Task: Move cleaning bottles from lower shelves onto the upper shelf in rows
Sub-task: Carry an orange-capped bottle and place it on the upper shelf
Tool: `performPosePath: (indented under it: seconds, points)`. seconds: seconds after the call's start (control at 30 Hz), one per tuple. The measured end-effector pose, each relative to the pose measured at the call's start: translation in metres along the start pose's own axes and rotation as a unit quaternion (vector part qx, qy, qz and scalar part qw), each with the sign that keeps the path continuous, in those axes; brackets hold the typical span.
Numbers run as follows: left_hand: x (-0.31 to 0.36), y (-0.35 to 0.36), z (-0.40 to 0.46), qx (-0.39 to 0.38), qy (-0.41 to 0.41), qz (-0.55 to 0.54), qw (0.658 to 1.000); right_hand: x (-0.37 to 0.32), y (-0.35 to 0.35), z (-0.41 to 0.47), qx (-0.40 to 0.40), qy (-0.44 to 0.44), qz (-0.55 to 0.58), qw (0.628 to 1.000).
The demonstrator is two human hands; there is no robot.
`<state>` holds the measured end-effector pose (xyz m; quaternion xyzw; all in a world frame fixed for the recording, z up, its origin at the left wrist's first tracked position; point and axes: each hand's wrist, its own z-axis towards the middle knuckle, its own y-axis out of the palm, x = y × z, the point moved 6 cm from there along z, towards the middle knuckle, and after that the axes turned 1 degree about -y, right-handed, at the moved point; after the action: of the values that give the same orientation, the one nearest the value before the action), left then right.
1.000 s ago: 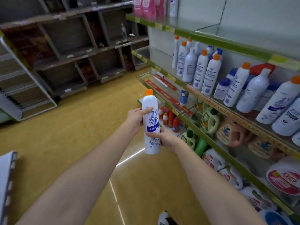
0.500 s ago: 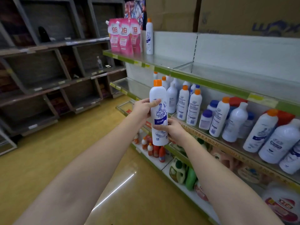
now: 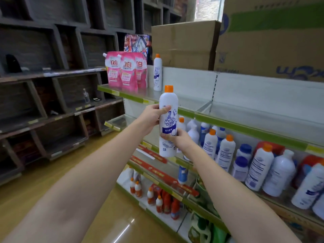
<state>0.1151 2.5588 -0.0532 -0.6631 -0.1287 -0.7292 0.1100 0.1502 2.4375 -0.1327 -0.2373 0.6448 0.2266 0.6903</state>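
Observation:
A white cleaning bottle (image 3: 168,109) with an orange cap and a blue label stands upright in the air in front of the shelving. My left hand (image 3: 152,116) grips its upper body from the left, thumb across the front. My right hand (image 3: 178,140) grips its lower half from the right. The upper shelf (image 3: 249,128), edged in green, runs behind the bottle. One matching white bottle (image 3: 157,72) stands on that shelf at the left, beside pink refill pouches (image 3: 127,71). Several white bottles (image 3: 225,151) crowd the shelf below.
Cardboard boxes (image 3: 185,44) sit on top of the shelving unit. Lower shelves hold small orange-capped bottles (image 3: 157,199) and green jugs (image 3: 203,230). Dark wooden cubby shelves (image 3: 43,88) line the left wall across a yellow floor (image 3: 57,172).
Both hands have raised the bottle from waist height up to the level of the upper shelf, and my view has tilted upward with it.

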Motion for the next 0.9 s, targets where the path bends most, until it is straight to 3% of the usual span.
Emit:
performPosePath:
  seconds: [0.33,0.6,0.9]
  points:
    - [0.035,-0.095,0.084,-0.004,0.026,-0.038,0.999,-0.037,0.062,0.107,0.029,-0.040,-0.005,0.999]
    - [0.064,-0.120,0.165,-0.038,0.064,-0.029,0.997,-0.060,0.060,0.188,0.115,-0.072,0.011,0.991]
    - [0.079,-0.146,0.291,-0.049,0.085,-0.010,0.995,-0.076,0.041,0.323,0.132,-0.105,0.010,0.986]
